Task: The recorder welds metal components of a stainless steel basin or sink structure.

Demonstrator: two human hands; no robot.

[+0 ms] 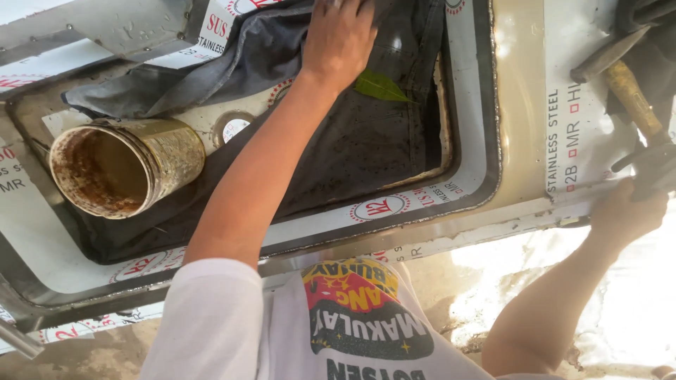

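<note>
A stainless steel sink point(521, 105), covered in printed white protective film, fills the view. A dark denim-like cloth point(366, 141) lies spread in its basin. My left hand point(338, 39) reaches across the basin and presses down on the far part of the cloth with bent fingers; the fingertips are cut off by the frame's top edge. My right hand point(623, 211) is closed around the sink's near rim at the right, just below a dark tool point(651, 165).
A rusty open tin can point(123, 169) lies on its side in the basin's left part, next to the drain hole point(232, 128). A green leaf point(380, 86) rests on the cloth. A wooden-handled hammer point(627, 81) lies on the sink's right ledge. Wet concrete ground is below.
</note>
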